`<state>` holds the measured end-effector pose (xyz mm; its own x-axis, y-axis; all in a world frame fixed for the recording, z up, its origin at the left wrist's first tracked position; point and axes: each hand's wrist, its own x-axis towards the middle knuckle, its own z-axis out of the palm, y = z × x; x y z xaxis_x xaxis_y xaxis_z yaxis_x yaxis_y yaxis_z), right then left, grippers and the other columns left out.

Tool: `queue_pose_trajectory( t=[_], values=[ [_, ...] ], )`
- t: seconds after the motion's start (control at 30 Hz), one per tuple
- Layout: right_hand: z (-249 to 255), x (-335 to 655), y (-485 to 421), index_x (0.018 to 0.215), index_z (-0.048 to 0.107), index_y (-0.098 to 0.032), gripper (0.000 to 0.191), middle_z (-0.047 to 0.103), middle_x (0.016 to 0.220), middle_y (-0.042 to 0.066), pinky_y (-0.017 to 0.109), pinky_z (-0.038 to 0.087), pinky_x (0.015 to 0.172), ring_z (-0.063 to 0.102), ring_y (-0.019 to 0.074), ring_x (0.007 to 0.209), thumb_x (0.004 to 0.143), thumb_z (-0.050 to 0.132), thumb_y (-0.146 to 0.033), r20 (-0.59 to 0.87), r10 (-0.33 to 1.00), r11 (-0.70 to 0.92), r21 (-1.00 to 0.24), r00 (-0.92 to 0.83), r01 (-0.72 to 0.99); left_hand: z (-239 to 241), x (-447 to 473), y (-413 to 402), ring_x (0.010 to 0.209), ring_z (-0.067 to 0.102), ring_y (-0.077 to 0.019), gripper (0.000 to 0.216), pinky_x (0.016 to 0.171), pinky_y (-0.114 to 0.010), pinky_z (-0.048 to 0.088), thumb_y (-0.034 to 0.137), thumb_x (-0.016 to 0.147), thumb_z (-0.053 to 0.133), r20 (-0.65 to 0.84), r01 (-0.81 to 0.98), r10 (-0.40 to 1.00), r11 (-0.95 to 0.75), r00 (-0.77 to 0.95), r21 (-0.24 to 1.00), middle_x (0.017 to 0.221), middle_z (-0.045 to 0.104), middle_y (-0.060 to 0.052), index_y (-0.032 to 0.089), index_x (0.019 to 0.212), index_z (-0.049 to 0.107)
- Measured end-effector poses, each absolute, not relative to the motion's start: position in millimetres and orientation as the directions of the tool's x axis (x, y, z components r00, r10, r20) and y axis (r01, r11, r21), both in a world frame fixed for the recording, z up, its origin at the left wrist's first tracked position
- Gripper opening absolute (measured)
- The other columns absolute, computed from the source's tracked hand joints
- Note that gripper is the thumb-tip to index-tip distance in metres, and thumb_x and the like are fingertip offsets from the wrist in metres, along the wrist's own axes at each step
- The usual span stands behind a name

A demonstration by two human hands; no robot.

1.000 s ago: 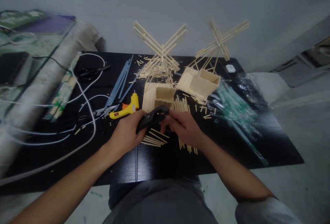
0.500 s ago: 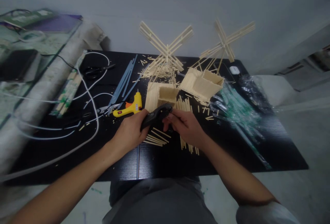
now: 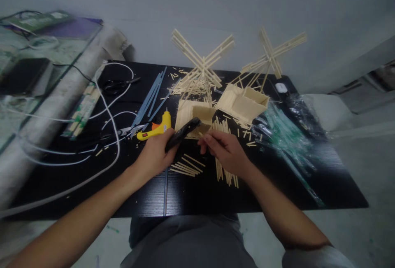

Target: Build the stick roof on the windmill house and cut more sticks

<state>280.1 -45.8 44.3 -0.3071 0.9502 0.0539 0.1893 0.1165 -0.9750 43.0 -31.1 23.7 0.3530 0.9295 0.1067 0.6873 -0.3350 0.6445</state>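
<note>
My left hand (image 3: 158,151) is closed around a black hand tool (image 3: 183,134), which slants up to the right; its exact kind is unclear. To the right of the tool, my right hand (image 3: 226,151) is pinched, and the pale tip of a short wooden stick (image 3: 201,134) shows at its fingertips. Behind both hands stands a wooden windmill model (image 3: 187,113) with crossed stick blades (image 3: 203,63). Several cut wooden sticks (image 3: 187,166) lie below the tool, and a bundle of longer sticks (image 3: 221,126) lies partly under my right hand.
A yellow glue gun (image 3: 157,128) lies left of the model. A second windmill model (image 3: 243,102) stands to the right, near green-and-clear plastic wrapping (image 3: 286,136). White cables (image 3: 115,144), blue strips (image 3: 151,95) and black-handled scissors (image 3: 114,87) occupy the left of the black table (image 3: 197,198).
My hands have drawn apart: the black tool's tip has moved slightly left and up, away from my right fingers. The whole view has shifted a little.
</note>
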Motion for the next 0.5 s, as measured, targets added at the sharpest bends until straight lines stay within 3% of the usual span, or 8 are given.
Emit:
queue_pose_trajectory(
  t=[0.17,0.27,0.4,0.5],
  values=[
    [57.9,277.3,-55.8,0.087,0.071,-0.020,0.030,0.056,0.064,-0.003,0.025,0.038,0.053,0.048,0.0109,0.056,0.102,0.063,-0.044,0.245,0.959,0.282,-0.892,-0.146,0.355,24.6,40.3,-29.6,0.074,0.068,-0.0251,0.005,0.063,-0.033,0.041,0.024,0.091,0.055,0.054,0.836,0.944,-0.313,0.324,0.452,0.080,0.068,-0.006,0.021,0.093,0.058],
    [64.4,272.1,-65.8,0.103,0.074,-0.022,0.016,0.054,0.061,-0.005,0.026,0.041,0.054,0.045,0.0109,0.051,0.099,0.069,-0.037,0.417,0.907,0.380,-0.750,-0.059,0.542,26.4,41.6,-31.2,0.084,0.071,-0.0297,0.011,0.066,-0.035,0.044,0.024,0.092,0.058,0.025,0.891,0.945,-0.316,0.327,0.326,0.090,0.071,-0.009,0.021,0.102,0.061],
    [59.6,266.8,-71.2,0.125,0.075,-0.021,0.027,0.073,0.080,0.003,0.027,0.047,0.063,0.061,0.0136,0.064,0.104,0.064,-0.032,0.482,0.832,0.513,-0.475,-0.276,0.715,29.7,44.2,-34.1,0.092,0.072,-0.0326,0.019,0.068,-0.036,0.047,0.025,0.093,0.060,-0.004,0.911,0.939,-0.331,0.343,0.245,0.100,0.073,-0.010,0.021,0.111,0.062],
    [51.5,267.4,-69.6,0.130,0.074,-0.018,0.032,0.075,0.083,0.007,0.028,0.042,0.059,0.065,0.0150,0.069,0.108,0.058,-0.033,0.481,0.796,0.543,-0.301,-0.367,0.784,31.9,45.8,-35.7,0.096,0.072,-0.0337,0.023,0.070,-0.037,0.048,0.025,0.093,0.061,-0.009,0.918,0.939,-0.335,0.345,0.211,0.105,0.072,-0.011,0.020,0.115,0.062]
  ],
)
